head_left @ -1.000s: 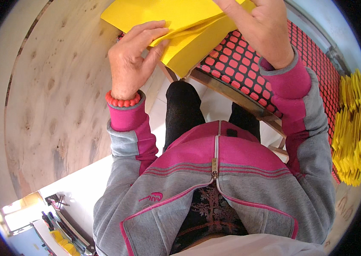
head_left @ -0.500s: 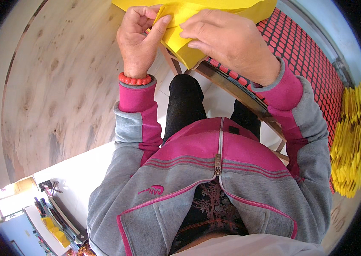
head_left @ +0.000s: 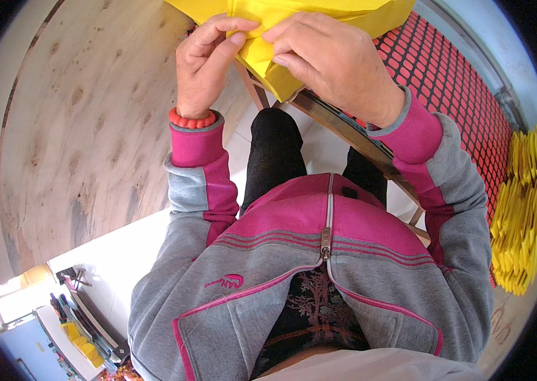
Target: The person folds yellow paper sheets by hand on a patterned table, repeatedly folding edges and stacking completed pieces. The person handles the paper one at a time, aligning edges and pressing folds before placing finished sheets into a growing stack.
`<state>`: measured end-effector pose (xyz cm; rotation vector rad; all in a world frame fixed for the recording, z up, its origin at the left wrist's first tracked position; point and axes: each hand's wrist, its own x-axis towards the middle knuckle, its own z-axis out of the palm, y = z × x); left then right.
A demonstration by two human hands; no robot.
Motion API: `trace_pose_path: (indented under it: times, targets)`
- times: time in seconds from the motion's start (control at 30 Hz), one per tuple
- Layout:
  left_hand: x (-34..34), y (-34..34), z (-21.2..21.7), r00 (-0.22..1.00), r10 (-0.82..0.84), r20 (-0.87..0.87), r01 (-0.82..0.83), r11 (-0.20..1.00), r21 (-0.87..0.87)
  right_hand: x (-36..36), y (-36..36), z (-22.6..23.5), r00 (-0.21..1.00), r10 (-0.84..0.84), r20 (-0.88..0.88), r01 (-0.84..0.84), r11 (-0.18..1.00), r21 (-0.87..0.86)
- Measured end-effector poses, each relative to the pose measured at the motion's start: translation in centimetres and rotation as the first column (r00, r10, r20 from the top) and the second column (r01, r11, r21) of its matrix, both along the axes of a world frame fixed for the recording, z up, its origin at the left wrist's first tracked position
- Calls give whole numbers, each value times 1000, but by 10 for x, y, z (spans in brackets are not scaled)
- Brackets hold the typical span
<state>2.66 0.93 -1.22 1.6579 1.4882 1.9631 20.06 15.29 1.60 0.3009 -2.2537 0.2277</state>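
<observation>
A bright yellow cloth (head_left: 267,70), folded over itself, spreads across the top of the view. Its lower corner hangs in a point over a wooden frame edge. My left hand (head_left: 204,63), with a red bead bracelet at the wrist, has thumb and forefinger drawn together on the cloth by a fold. Close to its right, my right hand (head_left: 335,63) bends its fingers and thumb on the same piece, its fingertips near those of the left. The fingers' undersides are hidden, so how much cloth lies between them cannot be seen.
A red and black patterned surface (head_left: 452,82) with a wooden edge (head_left: 344,133) extends to my right. Beyond it hang or lie several folded yellow pieces (head_left: 519,228). A large pale wooden board (head_left: 78,133) fills the left. Yellow items (head_left: 81,343) sit on a distant shelf, lower left.
My left thumb has drawn back from the cloth's edge, and its forefinger now lies over the fold. The right hand has shifted slightly left, with its fingers bent more.
</observation>
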Motion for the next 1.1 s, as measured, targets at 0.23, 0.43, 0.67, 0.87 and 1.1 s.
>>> trace_pose_path:
  times: [0.23,0.43,0.67,0.87,1.1]
  targets:
    - [-8,-4,3,995,-38,-95,36,999,-23,4,-4,8,998,53,37,-53,998,15]
    - [-4,-5,3,999,-5,-47,2,998,-66,0,-8,2,997,62,-41,-56,991,124]
    - [-13,-6,-4,1000,3,-27,-7,993,-115,-5,-15,2,1000,-6,16,6,1000,17]
    - [-19,-6,-9,1000,25,8,-24,992,-121,-3,-15,3,997,46,61,-36,988,-147]
    - [-19,-6,-10,1000,-14,1,14,994,-104,-8,-10,-1,991,136,-16,-136,957,-257]
